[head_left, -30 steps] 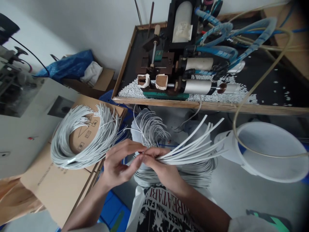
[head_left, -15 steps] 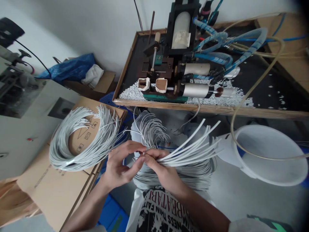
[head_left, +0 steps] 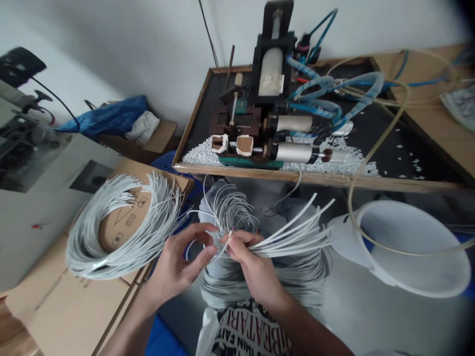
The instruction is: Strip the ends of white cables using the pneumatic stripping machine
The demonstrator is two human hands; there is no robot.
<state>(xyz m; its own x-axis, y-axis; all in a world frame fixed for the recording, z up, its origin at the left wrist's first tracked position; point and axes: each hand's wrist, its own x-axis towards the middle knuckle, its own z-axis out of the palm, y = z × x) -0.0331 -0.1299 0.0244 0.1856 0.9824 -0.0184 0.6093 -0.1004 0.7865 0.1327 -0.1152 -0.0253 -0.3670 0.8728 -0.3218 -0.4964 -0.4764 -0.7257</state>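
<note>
We hold a fan of white wires [head_left: 293,235] between both hands, just in front of our chest.

Our right hand [head_left: 256,269] is clenched round the gathered ends of the wires, which spread up and to the right from it toward the white bucket [head_left: 411,247]. Our left hand [head_left: 178,264] sits just beside the right one, its fingertips pinching a single wire end [head_left: 225,243] at the bundle's left tip. A larger coil of wire [head_left: 122,225] lies on the cardboard box [head_left: 74,291] to our left, well apart, and the counter [head_left: 297,175] with the machine [head_left: 267,113] stands beyond.
</note>
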